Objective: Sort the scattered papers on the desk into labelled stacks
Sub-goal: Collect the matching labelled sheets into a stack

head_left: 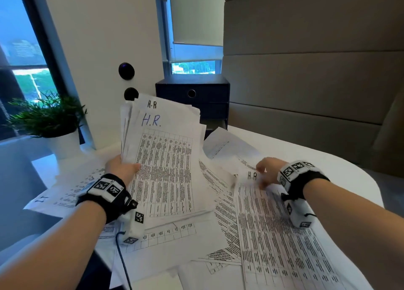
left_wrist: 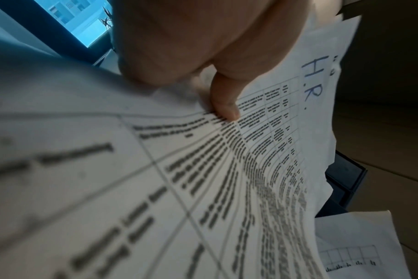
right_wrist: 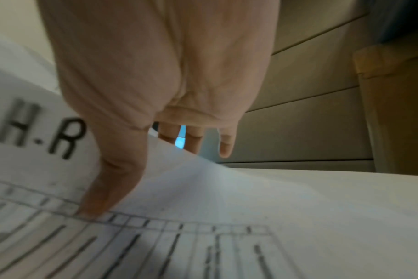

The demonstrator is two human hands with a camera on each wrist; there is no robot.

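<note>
Holding a sheaf (head_left: 168, 158) of printed sheets raised off the table (head_left: 328, 158), the left hand (head_left: 121, 168) grips its left edge, thumb (left_wrist: 224, 102) pressed on the front page and the other fingers hidden behind. That front page bears a handwritten blue "H.R." above a printed grid; a sheet behind it shows "H-R" in black at its top. The sheaf tilts back, its lower edge resting on or just above loose papers (head_left: 227, 222) on the table.

The right hand (head_left: 267, 171) is on a single sheet (head_left: 284, 241) lying at the right, also marked "H-R" near its top. The right wrist view shows the thumb (right_wrist: 112, 179) pressed on the upper face of the sheet, whose top edge is curled upward, with the fingers (right_wrist: 224, 145) extending beyond that edge; whether they are under the paper cannot be told. The grasp reads as a pinch at the top edge.

Loose papers overlap across the table between and beneath both hands; one at the left, marked "I.T" (head_left: 63, 197), lies partly under the left wrist. At the rear stand a potted plant (head_left: 50, 119), left, and a dark drawer box (head_left: 192, 92), centre.
</note>
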